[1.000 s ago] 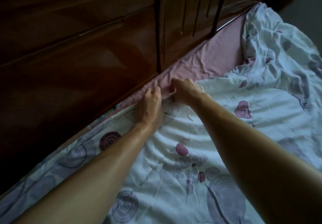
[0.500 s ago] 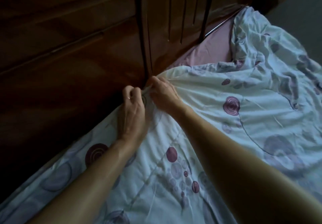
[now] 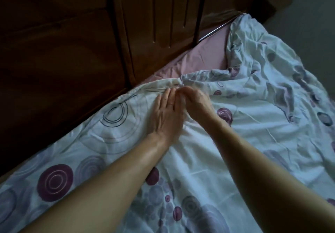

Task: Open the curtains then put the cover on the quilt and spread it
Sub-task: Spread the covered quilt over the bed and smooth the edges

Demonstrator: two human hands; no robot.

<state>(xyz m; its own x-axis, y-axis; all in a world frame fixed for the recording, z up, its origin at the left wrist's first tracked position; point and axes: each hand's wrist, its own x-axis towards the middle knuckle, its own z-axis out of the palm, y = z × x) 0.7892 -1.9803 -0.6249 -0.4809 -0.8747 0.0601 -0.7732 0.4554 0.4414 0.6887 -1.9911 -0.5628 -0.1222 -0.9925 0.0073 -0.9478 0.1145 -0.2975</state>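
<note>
While left hand (image 3: 167, 114) presses flat, fingers straight, right hand (image 3: 194, 100) pinches bunched quilt cover (image 3: 253, 124) edge just beyond its fingertips, near wooden headboard (image 3: 72, 42).

Dim, cool light over the room. A dark wooden headboard (image 3: 76, 55) with grooved vertical panels fills the upper left. Just beside its lower edge, a strip of pink bedsheet (image 3: 197, 59) shows. Right of the headboard, a grey-green wall (image 3: 308, 11).
</note>
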